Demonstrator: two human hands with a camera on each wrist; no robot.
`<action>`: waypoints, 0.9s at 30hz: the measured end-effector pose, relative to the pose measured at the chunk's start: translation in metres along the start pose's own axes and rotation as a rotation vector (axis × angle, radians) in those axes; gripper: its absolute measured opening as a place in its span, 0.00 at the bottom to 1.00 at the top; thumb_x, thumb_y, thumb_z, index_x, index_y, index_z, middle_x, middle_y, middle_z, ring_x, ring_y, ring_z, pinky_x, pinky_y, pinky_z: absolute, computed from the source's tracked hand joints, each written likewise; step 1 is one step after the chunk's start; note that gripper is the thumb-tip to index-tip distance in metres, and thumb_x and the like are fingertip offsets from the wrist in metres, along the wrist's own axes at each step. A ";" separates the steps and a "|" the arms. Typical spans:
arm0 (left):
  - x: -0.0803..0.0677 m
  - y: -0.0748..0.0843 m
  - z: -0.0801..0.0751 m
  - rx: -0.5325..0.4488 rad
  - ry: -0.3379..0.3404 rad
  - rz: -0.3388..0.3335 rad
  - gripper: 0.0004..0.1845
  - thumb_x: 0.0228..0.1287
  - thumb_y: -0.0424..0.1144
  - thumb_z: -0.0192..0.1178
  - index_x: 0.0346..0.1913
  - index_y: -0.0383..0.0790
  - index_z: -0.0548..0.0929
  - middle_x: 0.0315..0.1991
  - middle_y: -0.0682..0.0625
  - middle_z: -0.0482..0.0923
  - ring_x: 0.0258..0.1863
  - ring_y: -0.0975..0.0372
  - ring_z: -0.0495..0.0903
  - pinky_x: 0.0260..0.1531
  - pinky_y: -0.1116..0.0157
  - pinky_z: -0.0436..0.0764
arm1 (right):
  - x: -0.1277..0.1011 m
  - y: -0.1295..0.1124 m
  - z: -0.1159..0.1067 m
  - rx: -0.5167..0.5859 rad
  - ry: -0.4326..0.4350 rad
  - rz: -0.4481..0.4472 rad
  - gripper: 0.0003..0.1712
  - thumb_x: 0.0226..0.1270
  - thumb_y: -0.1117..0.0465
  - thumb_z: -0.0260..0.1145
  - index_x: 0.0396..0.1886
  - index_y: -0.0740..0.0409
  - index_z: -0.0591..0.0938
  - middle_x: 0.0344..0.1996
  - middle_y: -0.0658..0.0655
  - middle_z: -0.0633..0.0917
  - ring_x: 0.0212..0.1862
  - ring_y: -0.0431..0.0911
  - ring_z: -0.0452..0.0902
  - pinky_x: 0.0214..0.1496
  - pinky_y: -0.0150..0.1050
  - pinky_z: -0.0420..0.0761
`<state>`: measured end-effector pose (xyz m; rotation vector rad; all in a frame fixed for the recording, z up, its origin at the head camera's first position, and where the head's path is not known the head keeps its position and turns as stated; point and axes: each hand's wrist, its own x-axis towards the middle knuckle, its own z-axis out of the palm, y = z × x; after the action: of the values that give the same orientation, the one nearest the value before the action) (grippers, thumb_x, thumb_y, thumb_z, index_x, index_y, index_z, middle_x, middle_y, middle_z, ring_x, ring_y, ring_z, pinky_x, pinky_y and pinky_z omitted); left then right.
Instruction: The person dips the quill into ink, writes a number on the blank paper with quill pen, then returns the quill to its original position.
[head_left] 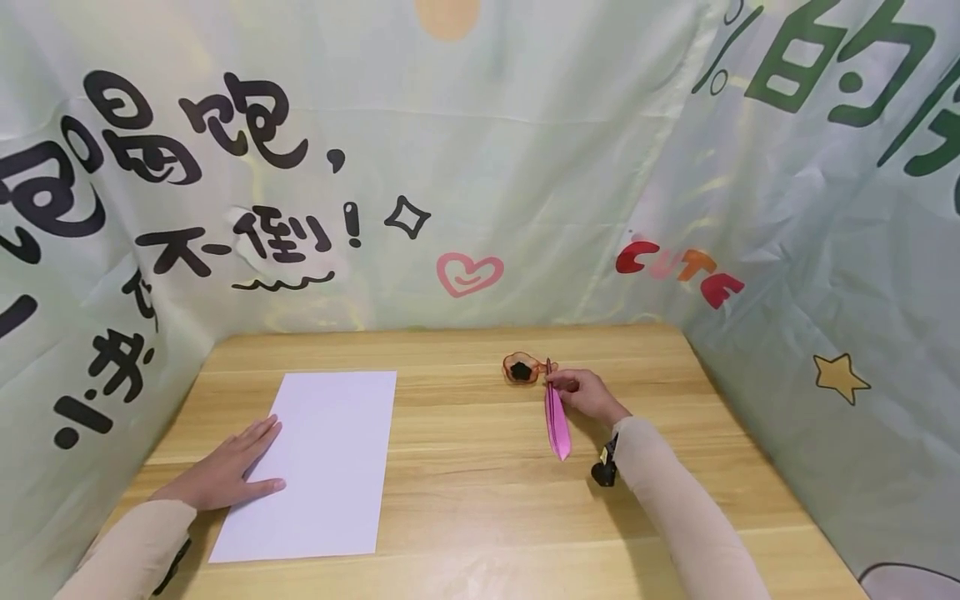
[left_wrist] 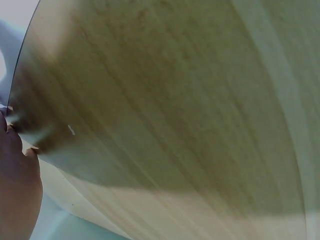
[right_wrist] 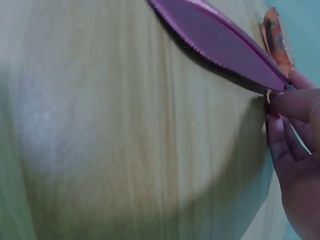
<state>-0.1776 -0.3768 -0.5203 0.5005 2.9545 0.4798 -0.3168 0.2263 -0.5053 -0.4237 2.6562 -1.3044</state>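
- My left hand (head_left: pixel 225 475) lay flat, fingers released, on the white paper (head_left: pixel 315 462), near left of the worktop (head_left: pixel 465 483).
- My right hand (head_left: pixel 588 394) pinched the pink feather pen (head_left: pixel 556 421) beside the orange ink dish (head_left: pixel 521 367), far right.

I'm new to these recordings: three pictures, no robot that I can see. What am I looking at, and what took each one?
There is no machine: a person works with bare hands at a wooden table. The wide picture comes from a camera on the head, and the two close, blurry ones come from cameras on the wrists. The left hand lies flat on a white sheet of paper. The right hand pinches a pink feather pen, seen close up in the right wrist view. Its tip is at a small orange ink dish. The left wrist view shows mostly table.
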 end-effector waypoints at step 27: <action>0.000 0.002 -0.001 0.038 0.008 0.011 0.52 0.55 0.66 0.61 0.73 0.32 0.57 0.74 0.35 0.51 0.71 0.39 0.51 0.63 0.36 0.55 | 0.001 0.006 0.015 -0.064 0.122 -0.078 0.15 0.60 0.75 0.65 0.45 0.61 0.85 0.37 0.59 0.85 0.36 0.47 0.78 0.36 0.35 0.79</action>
<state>-0.1769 -0.3757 -0.5184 0.5198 2.9757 0.4282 -0.3145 0.2181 -0.5196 -0.4753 2.8154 -1.3095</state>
